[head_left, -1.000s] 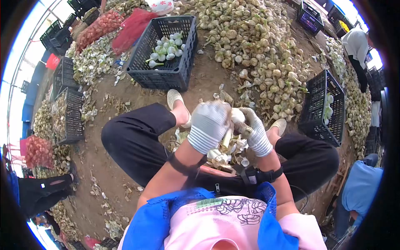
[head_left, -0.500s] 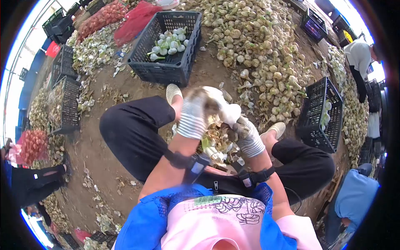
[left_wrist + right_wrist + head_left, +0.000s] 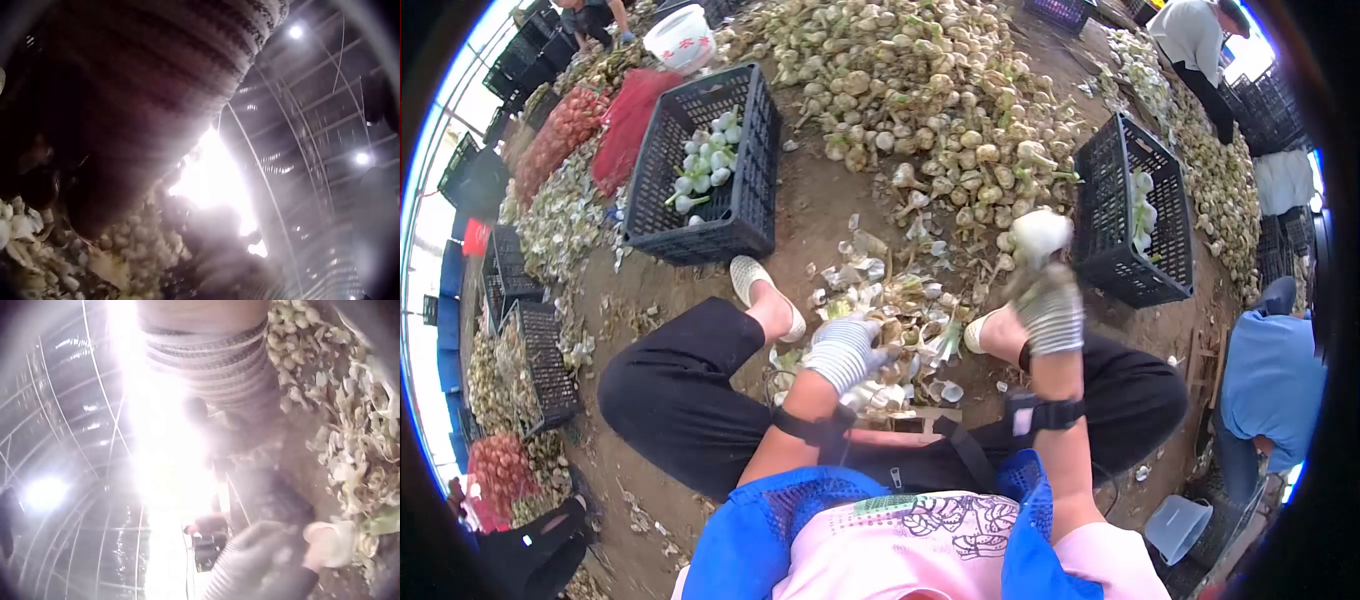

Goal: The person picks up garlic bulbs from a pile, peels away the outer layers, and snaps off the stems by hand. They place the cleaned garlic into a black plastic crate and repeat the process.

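My right hand [image 3: 1050, 315], in a soiled white glove with a striped cuff, holds a white garlic bulb [image 3: 1042, 232] up at its fingertips, blurred in the head view. The bulb overlaps the near edge of the raw garlic heap [image 3: 960, 130], left of the right-hand crate [image 3: 1135, 275]. My left hand [image 3: 842, 352], gloved alike, hangs loosely over the litter of husks and cut stalks [image 3: 900, 310] between my feet, its thumb out to the right. Its fingers are mostly hidden and dark in the left wrist view.
Several white bulbs [image 3: 708, 160] lie in the black crate [image 3: 700, 245] ahead on the left. The right crate holds a few bulbs [image 3: 1142, 210] too. Red net sacks [image 3: 565, 140] and a white bucket [image 3: 681, 42] stand behind; a person in blue [image 3: 1270, 385] is at the right.
My hands have parted. The right hand has carried the bulb up and right towards the right crate, while the left has dropped lower over the husks. The head view has shifted right.
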`<state>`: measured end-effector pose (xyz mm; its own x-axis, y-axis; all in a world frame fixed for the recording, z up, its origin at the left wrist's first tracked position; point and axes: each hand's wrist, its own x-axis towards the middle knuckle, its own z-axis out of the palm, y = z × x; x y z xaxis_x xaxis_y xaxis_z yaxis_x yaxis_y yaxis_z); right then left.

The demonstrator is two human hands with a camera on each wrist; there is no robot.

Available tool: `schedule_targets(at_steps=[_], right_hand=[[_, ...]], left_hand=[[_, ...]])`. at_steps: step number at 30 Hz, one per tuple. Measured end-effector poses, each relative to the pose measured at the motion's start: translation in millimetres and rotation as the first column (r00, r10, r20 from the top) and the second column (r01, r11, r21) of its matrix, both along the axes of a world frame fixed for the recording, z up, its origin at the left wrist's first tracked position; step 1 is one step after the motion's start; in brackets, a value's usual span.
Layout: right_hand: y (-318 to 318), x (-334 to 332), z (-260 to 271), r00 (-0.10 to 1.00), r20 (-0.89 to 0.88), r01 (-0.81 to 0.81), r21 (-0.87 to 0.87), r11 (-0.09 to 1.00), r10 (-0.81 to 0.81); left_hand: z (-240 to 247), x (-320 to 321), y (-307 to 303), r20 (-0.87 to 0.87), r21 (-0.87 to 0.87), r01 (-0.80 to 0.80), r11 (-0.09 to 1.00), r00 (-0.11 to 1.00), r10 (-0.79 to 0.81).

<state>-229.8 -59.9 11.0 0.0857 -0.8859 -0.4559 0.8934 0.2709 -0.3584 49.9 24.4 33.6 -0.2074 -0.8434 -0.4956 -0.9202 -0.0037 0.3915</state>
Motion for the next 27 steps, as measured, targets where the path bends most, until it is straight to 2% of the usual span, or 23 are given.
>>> schedule_targets(at_steps=[1, 3, 4, 5, 6, 7, 9, 10, 11, 13, 14, 15, 16, 17, 18, 19, 20, 21, 23, 24, 25, 26, 27], right_hand=[[-13.3, -19.6, 15.7, 0.947, 0.308, -0.014, -0.248, 0.969, 0.093], [-35.0, -1.3, 69.9, 0.999, -0.004, 0.032, -0.501, 0.865, -0.04], [-54.6, 4.5, 58.0, 0.992, -0.112, -0.109, -0.477, 0.872, 0.063], [-75.4, 10.6, 35.9, 0.961, -0.217, -0.251, -0.437, 0.863, 0.17], [-90.6, 18.1, 7.5, 0.827, -0.497, -0.457, -0.327, 0.827, 0.261], [-105.0, 28.5, -18.7, 0.608, -0.72, -0.615, -0.16, 0.772, 0.334], [-132.8, 74.4, -48.4, 0.188, -0.961, -0.633, 0.04, 0.773, 0.203], [-149.2, 89.7, -65.1, -0.095, -0.995, -0.678, 0.045, 0.733, -0.027], [-166.4, 104.6, -82.3, -0.348, -0.897, -0.718, 0.068, 0.693, -0.273], [-199.2, 142.4, -95.2, -0.536, -0.796, -0.726, 0.264, 0.635, -0.282], [-217.9, 151.3, -125.4, -0.534, -0.747, -0.766, 0.231, 0.6, -0.394], [-238.1, 161.0, -158.0, -0.497, -0.699, -0.822, 0.189, 0.537, -0.514], [-245.5, 164.6, -166.3, -0.426, -0.651, -0.889, 0.172, 0.424, -0.628], [-253.1, 189.1, -138.4, -0.689, -0.604, -0.721, 0.626, 0.297, -0.401], [-266.5, 196.4, -161.2, -0.698, -0.579, -0.686, 0.709, 0.164, -0.421], [-275.6, 194.2, -183.8, -0.646, -0.598, -0.735, 0.655, 0.174, -0.474], [-285.4, 179.5, -210.2, -0.597, -0.598, -0.773, 0.607, 0.184, -0.535], [-301.9, 160.1, -243.8, -0.562, -0.586, -0.799, 0.567, 0.201, -0.583], [-342.9, 117.6, -314.5, -0.509, -0.566, -0.835, 0.507, 0.213, -0.649], [-340.4, 122.2, -287.6, -0.431, -0.8, -0.902, 0.373, 0.218, -0.418], [-325.7, 131.4, -255.2, -0.291, -0.944, -0.933, 0.243, 0.267, -0.156], [-314.5, 142.1, -234.3, -0.282, -0.943, -0.939, 0.233, 0.253, -0.177], [-302.2, 145.2, -217.1, -0.156, -0.984, -0.94, 0.176, 0.291, 0.088]], left_hand=[[1.3, -6.1, -7.2, -0.033, -0.027, 0.037, 0.999, 0.999, -0.038], [-26.0, -17.0, -10.2, -0.202, -0.229, -0.079, 0.97, 0.979, 0.032], [-31.4, -22.3, -13.1, -0.286, -0.223, -0.158, 0.962, 0.954, 0.09], [-45.4, -25.2, -13.8, -0.294, -0.282, -0.157, 0.946, 0.953, 0.071], [-41.0, -27.5, -16.4, -0.3, -0.256, -0.157, 0.954, 0.951, 0.076], [-37.2, -27.6, -18.4, -0.304, -0.227, -0.157, 0.961, 0.949, 0.083], [-58.5, -23.2, -18.8, -0.291, -0.125, -0.091, 0.988, 0.955, 0.052], [-60.4, -20.8, -19.9, -0.275, -0.085, -0.079, 0.993, 0.96, 0.052], [-63.0, -18.4, -20.4, -0.26, -0.043, -0.066, 0.997, 0.964, 0.053], [-74.9, -12.8, -21.5, -0.263, 0.002, -0.059, 0.998, 0.963, 0.058], [-79.5, -8.5, -22.5, -0.273, 0.03, -0.074, 0.997, 0.959, 0.079], [-86.4, -5.0, -26.2, -0.296, 0.143, -0.117, 0.983, 0.943, 0.155], [-86.0, 3.2, -31.9, -0.399, 0.215, -0.158, 0.964, 0.887, 0.235], [-95.5, 11.1, -30.4, -0.468, 0.234, -0.186, 0.954, 0.839, 0.278], [-102.8, 11.5, -32.1, -0.393, 0.373, -0.279, 0.885, 0.816, 0.424], [-104.8, 15.1, -28.2, -0.434, 0.228, -0.391, 0.892, 0.779, 0.452], [-86.5, 23.6, -34.8, -0.405, 0.218, -0.411, 0.885, 0.788, 0.465], [-108.3, 11.7, -28.2, -0.361, 0.178, -0.428, 0.886, 0.809, 0.464], [-83.4, 27.3, -35.8, -0.356, 0.152, -0.484, 0.862, 0.787, 0.504], [-84.6, 31.2, -33.9, -0.344, 0.143, -0.515, 0.846, 0.775, 0.53], [-87.4, 32.6, -34.8, -0.379, 0.161, -0.535, 0.829, 0.742, 0.553], [-89.2, 32.7, -35.7, -0.419, 0.18, -0.549, 0.816, 0.708, 0.569], [-99.9, 35.7, -35.5, -0.439, 0.17, -0.553, 0.816, 0.699, 0.565]])
